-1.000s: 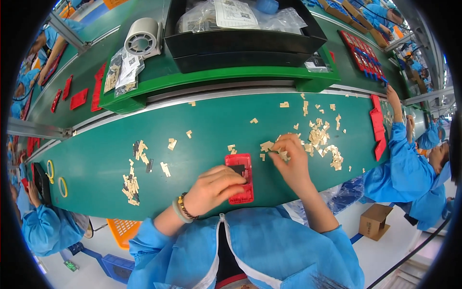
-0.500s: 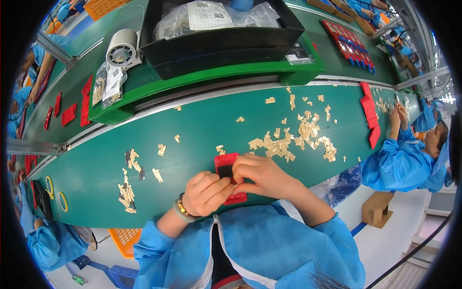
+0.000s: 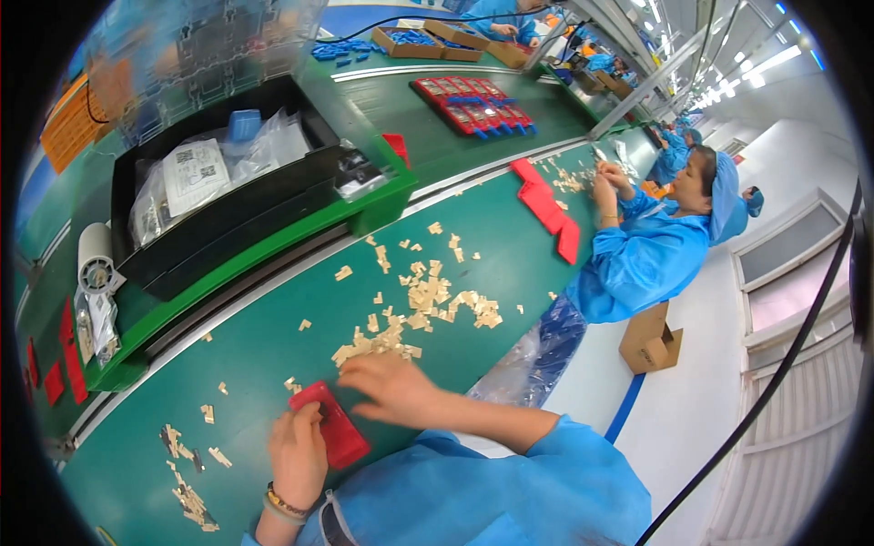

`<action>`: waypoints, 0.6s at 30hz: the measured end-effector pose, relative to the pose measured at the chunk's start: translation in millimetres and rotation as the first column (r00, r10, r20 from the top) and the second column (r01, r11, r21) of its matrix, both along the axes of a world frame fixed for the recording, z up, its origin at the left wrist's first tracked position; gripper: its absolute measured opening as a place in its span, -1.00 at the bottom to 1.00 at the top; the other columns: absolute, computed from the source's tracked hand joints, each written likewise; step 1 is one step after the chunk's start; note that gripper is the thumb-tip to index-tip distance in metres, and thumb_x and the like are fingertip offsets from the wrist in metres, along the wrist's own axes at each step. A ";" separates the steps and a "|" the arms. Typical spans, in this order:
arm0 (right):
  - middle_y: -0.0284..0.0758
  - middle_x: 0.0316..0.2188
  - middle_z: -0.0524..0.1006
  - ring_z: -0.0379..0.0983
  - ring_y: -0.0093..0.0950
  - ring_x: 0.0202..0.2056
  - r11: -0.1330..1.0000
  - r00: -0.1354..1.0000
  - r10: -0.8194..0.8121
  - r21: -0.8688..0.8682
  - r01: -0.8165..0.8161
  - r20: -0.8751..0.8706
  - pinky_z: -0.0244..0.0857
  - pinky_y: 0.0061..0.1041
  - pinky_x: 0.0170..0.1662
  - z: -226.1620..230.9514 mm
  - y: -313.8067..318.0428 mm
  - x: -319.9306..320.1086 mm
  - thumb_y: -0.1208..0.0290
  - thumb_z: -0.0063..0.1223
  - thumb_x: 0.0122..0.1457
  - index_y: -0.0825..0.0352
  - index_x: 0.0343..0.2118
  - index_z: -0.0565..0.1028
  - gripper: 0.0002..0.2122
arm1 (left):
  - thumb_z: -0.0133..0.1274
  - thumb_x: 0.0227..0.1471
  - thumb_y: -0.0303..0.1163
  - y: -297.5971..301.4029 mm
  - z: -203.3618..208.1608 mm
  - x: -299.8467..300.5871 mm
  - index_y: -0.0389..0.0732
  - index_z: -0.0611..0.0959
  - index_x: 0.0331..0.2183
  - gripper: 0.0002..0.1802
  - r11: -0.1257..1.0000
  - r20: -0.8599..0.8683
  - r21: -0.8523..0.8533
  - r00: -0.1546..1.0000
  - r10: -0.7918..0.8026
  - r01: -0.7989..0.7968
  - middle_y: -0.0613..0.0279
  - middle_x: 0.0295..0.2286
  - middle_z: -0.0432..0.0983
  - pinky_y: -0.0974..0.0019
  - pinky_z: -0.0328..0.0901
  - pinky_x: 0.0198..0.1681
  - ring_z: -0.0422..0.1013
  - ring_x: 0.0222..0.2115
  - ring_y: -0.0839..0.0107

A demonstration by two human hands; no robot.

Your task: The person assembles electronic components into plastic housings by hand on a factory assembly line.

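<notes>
My left hand (image 3: 299,448) grips the left side of a red plastic case (image 3: 344,439), which lies tilted on the green work surface (image 3: 264,364) close to my body. My right hand (image 3: 393,389) is off the case, just to its right. Its thumb and fingers are apart, slightly blurred, and I see nothing held in them. Beyond its fingertips spreads a heap of small pale-gold flat pieces (image 3: 428,296). A smaller scatter of similar pieces (image 3: 189,499), with some dark ones among them, lies to the left of my left hand.
A black bin (image 3: 209,227) of bagged parts stands on a green raised shelf (image 3: 264,250), with a small white fan (image 3: 96,259) beside it. Red plastic parts (image 3: 543,207) lie near a co-worker (image 3: 651,232) at right. A red tray (image 3: 473,105) sits on the far belt.
The view has swung to the right. My right hand has left the red case and moved toward the gold pieces; my left hand stays on the case. The dark area on the case no longer shows.
</notes>
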State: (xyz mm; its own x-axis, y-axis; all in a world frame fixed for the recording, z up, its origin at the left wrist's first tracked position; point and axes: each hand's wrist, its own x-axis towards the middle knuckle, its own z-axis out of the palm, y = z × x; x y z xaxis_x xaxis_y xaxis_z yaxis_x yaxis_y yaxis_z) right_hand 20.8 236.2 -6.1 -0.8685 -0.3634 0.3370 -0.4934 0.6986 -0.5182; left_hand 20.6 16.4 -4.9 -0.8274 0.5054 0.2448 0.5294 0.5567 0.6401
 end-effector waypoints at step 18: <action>-0.46 -0.58 0.51 0.33 -0.77 -0.57 0.863 0.794 0.012 -0.408 0.299 0.608 0.21 -0.71 -0.53 -46.4 -37.2 -26.9 0.53 0.11 0.16 0.45 -0.36 0.54 -0.92 | 0.14 -0.09 -0.34 2.1 -42.6 19.7 -0.34 0.55 -0.18 -0.60 0.983 -0.254 -0.176 0.967 -0.005 -0.041 -0.08 -0.11 0.38 0.06 0.25 0.08 0.30 0.00 0.02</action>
